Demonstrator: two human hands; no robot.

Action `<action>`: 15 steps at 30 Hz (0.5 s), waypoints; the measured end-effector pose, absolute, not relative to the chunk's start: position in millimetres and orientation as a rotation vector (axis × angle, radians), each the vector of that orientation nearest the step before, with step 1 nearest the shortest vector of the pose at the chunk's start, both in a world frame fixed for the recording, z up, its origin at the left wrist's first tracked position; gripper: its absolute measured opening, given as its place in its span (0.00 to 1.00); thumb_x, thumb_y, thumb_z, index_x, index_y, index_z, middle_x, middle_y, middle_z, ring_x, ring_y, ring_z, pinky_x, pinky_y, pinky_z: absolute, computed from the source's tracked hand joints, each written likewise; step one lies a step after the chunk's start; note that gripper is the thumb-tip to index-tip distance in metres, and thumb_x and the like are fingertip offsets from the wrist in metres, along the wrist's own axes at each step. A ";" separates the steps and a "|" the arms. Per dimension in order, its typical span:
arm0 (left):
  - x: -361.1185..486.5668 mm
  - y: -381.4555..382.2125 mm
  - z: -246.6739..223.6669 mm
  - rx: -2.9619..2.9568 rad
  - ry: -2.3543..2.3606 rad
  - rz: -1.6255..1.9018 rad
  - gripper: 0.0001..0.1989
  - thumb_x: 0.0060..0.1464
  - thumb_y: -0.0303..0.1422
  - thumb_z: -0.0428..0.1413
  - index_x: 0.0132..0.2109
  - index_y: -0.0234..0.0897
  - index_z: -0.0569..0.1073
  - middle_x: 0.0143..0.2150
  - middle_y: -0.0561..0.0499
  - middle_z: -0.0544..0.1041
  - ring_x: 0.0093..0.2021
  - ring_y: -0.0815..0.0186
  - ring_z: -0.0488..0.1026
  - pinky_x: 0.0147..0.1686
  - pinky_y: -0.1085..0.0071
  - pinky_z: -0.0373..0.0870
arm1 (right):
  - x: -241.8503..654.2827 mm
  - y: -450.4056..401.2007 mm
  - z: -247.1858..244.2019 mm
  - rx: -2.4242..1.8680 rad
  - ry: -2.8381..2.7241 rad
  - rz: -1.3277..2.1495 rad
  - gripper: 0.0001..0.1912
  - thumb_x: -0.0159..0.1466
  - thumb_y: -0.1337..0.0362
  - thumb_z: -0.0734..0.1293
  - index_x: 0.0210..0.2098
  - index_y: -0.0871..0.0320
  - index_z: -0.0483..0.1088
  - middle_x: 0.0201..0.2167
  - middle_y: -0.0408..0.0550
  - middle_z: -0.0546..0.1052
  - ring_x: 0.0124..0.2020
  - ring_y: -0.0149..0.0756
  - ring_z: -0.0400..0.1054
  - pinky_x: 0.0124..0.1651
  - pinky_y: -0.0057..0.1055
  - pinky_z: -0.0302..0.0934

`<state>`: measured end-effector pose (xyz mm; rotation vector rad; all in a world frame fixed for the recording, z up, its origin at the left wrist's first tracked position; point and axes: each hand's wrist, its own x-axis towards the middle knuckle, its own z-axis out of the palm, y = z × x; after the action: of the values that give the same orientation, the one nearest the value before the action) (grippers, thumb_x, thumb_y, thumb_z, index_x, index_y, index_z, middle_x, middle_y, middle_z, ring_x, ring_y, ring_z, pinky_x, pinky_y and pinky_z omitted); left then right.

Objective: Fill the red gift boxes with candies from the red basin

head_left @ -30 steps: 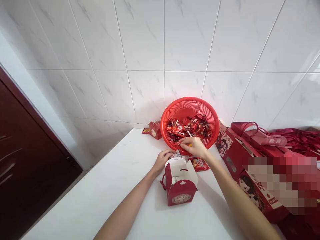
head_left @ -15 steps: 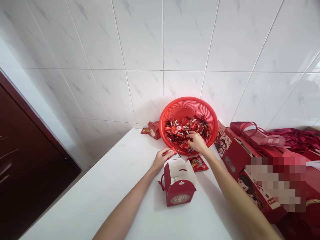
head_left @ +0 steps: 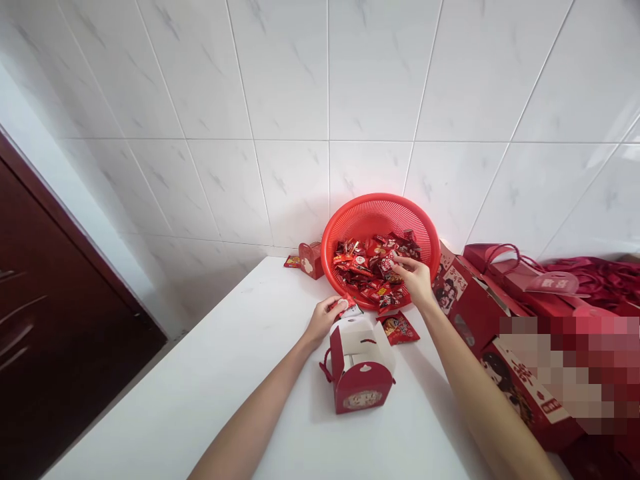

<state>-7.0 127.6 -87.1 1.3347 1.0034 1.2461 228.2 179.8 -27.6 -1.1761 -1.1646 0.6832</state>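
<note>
Apparently picking, the right hand (head_left: 418, 280) has shifted rightward over the basket (head_left: 378, 215), grip unclear; the left hand (head_left: 321, 321) pinches a packet (head_left: 352, 307).

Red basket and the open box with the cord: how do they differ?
The red basket is round with perforated walls, while the open box has solid sides and a printed front.
The basket is wider than the box.
The basket holds many wrapped packets; the box shows its white inner faces, though its bottom is hidden.
Both are open at the top and stand on the white table.
</note>
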 end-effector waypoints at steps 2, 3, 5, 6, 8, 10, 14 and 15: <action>-7.0 127.5 -86.6 1.330 1.009 1.247 0.19 0.45 0.48 0.64 0.35 0.35 0.78 0.33 0.50 0.77 0.35 0.64 0.69 0.38 0.69 0.64 | 226.4 172.1 -19.2 -1.077 -1.097 0.734 0.22 0.44 0.57 0.75 0.37 0.62 0.80 0.36 0.52 0.82 0.36 0.40 0.74 0.42 0.36 0.67; -7.1 127.3 -86.3 1.327 1.008 1.246 0.20 0.44 0.48 0.64 0.35 0.35 0.78 0.33 0.50 0.77 0.35 0.63 0.69 0.38 0.69 0.64 | 225.1 167.4 -14.6 -1.040 -1.076 0.777 0.23 0.43 0.56 0.76 0.37 0.62 0.80 0.34 0.51 0.81 0.34 0.38 0.73 0.40 0.35 0.68; -7.1 126.6 -85.8 1.328 0.997 1.235 0.20 0.44 0.48 0.64 0.35 0.35 0.78 0.34 0.49 0.78 0.35 0.63 0.70 0.37 0.69 0.64 | 222.3 155.5 -4.1 -0.995 -1.076 0.879 0.23 0.42 0.56 0.77 0.37 0.61 0.80 0.32 0.49 0.81 0.30 0.35 0.72 0.38 0.34 0.67; -7.1 126.1 -85.5 1.328 0.987 1.230 0.21 0.44 0.49 0.64 0.35 0.35 0.78 0.34 0.49 0.78 0.35 0.63 0.70 0.37 0.69 0.64 | 220.7 148.0 1.8 -0.980 -1.094 0.924 0.23 0.42 0.56 0.78 0.36 0.60 0.80 0.31 0.48 0.81 0.29 0.34 0.72 0.37 0.34 0.67; -7.0 125.0 -85.4 1.329 0.967 1.226 0.21 0.43 0.49 0.64 0.35 0.34 0.78 0.34 0.49 0.78 0.35 0.63 0.70 0.36 0.69 0.64 | 217.0 129.2 15.1 -0.944 -1.178 0.973 0.22 0.43 0.56 0.79 0.36 0.60 0.80 0.32 0.48 0.81 0.30 0.34 0.72 0.37 0.33 0.68; -6.4 123.7 -85.8 1.321 0.953 1.228 0.21 0.43 0.48 0.65 0.35 0.34 0.78 0.34 0.48 0.79 0.34 0.63 0.71 0.37 0.69 0.65 | 211.6 106.0 29.4 -0.889 -1.302 0.967 0.20 0.46 0.56 0.78 0.37 0.58 0.80 0.37 0.50 0.82 0.35 0.35 0.74 0.41 0.34 0.69; -5.0 121.2 -86.2 1.296 0.945 1.229 0.21 0.41 0.47 0.66 0.35 0.33 0.78 0.34 0.48 0.79 0.34 0.62 0.72 0.37 0.69 0.66 | 196.5 58.4 52.2 -0.842 -1.614 0.869 0.14 0.56 0.57 0.73 0.40 0.57 0.80 0.42 0.51 0.81 0.43 0.39 0.75 0.46 0.36 0.70; -5.2 120.8 -85.3 1.299 0.945 1.230 0.21 0.40 0.46 0.66 0.35 0.33 0.78 0.33 0.48 0.79 0.34 0.62 0.72 0.37 0.69 0.66 | 193.0 49.1 54.9 -0.854 -1.718 0.821 0.12 0.58 0.58 0.72 0.40 0.57 0.80 0.42 0.51 0.81 0.42 0.39 0.75 0.45 0.35 0.70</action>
<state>-5.2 120.8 -85.3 1.2985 0.9447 1.2299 193.0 49.1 54.9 -0.8543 -1.7180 0.8210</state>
